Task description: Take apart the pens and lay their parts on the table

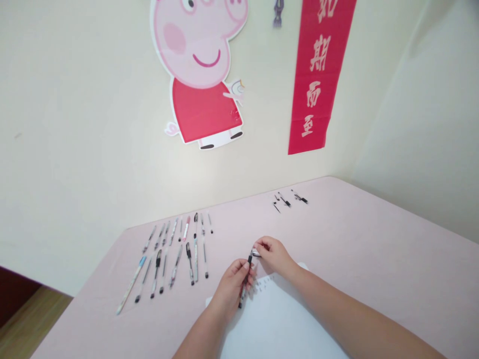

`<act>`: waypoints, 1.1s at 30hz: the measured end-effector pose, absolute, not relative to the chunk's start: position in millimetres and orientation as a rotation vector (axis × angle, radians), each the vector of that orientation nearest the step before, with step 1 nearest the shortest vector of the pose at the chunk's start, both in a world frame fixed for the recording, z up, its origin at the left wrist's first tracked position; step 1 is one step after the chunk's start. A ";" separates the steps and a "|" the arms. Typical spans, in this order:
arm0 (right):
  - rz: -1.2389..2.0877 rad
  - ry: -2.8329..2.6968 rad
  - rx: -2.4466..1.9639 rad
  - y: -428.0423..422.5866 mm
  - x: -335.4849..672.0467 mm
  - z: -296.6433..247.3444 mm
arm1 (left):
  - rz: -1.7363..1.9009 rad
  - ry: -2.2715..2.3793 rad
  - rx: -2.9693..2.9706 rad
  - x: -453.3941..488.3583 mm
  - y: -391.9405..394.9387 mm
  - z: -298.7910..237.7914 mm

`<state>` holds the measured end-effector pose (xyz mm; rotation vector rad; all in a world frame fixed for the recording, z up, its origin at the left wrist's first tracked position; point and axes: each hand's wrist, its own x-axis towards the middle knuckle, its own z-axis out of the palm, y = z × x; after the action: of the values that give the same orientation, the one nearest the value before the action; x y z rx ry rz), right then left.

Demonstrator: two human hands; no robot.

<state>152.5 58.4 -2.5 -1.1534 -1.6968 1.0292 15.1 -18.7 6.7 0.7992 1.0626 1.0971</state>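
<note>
My left hand [236, 279] is closed around a black pen [245, 281], which slants up to the right above a white sheet of paper [277, 319]. At the pen's upper end, my right hand [272, 253] pinches a small pen cap [256, 253] that looks dark with a silvery part. The cap is beside the pen's tip; whether the two touch I cannot tell. Small dark marks, apparently handwriting, show on the paper close to my left fingers.
Several pens [174, 267] lie in two rough rows on the left of the pink table [337, 234]. Several small black pen parts [286, 200] lie at the back right. A wall with a pink pig cutout [207, 112] and a red banner [316, 104] stands behind the table.
</note>
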 end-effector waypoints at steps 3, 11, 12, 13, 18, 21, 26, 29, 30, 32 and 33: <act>1.300 -1.553 -1.113 54.8 148.0 0.1 | 1.105 1.045 0.780 14.6 -18.3 5.6; 1.547 -1.377 -1.095 46.2 147.2 10.7 | 1.118 1.035 0.756 15.0 -18.5 5.0; 1.566 -1.363 -1.090 45.6 147.1 11.3 | 1.117 1.034 0.760 15.0 -18.5 5.1; 1.582 -1.347 -1.091 45.3 147.1 11.7 | 1.115 1.033 0.764 14.9 -18.5 5.1; 1.617 -1.244 -1.074 49.8 149.5 12.2 | 1.095 1.045 0.786 15.1 -19.0 6.5; 1.624 -1.137 -1.003 55.0 151.5 12.2 | 1.079 1.064 0.812 15.3 -19.5 6.6; 1.570 -1.004 -0.968 62.1 155.6 17.7 | 1.040 1.090 0.873 15.1 -19.6 3.6; 1.518 -0.976 -0.958 67.2 161.1 23.3 | 1.019 1.089 0.923 15.1 -19.5 1.3; 1.507 -0.970 -0.959 69.2 163.5 24.8 | 1.016 1.087 0.935 15.1 -19.5 0.6; 1.487 -0.950 -0.960 73.6 168.8 27.2 | 1.019 1.076 0.950 15.1 -19.4 -0.4; 1.476 -0.929 -0.960 75.8 171.4 27.9 | 1.023 1.071 0.953 15.2 -19.4 -0.6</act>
<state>171.4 75.8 27.9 -0.9597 -0.9293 1.4762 15.2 -19.4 -0.6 0.9530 1.0708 1.0231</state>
